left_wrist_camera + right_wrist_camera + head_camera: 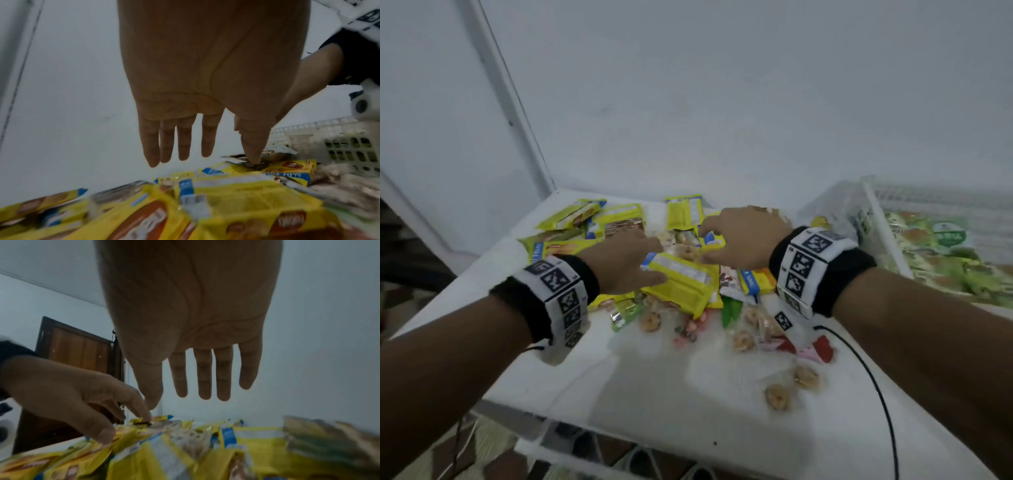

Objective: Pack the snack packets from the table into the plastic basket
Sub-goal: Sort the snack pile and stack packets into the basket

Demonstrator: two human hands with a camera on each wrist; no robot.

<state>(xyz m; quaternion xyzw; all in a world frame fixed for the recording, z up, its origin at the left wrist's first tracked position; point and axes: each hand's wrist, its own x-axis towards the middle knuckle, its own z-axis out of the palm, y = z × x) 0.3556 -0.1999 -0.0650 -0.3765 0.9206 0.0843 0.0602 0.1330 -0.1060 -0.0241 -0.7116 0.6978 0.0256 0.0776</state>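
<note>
A heap of yellow snack packets (pixel 681 281) covers the middle of the white table (pixel 640 404). My left hand (pixel 654 260) hovers over the heap's left side with its fingers straight, and its thumb tip touches a packet (pixel 242 168). The right hand (pixel 705 241) is spread flat just above the heap's right side and holds nothing; the right wrist view shows its fingers (pixel 203 378) straight. The white plastic basket (pixel 873 205) stands at the right with green packets (pixel 941 260) inside.
Small wrapped sweets (pixel 688 334) and round biscuits (pixel 777 397) lie scattered on the table's near half. A black cable (pixel 876 387) runs down from my right wrist. A white wall backs the table, whose left edge drops to the floor.
</note>
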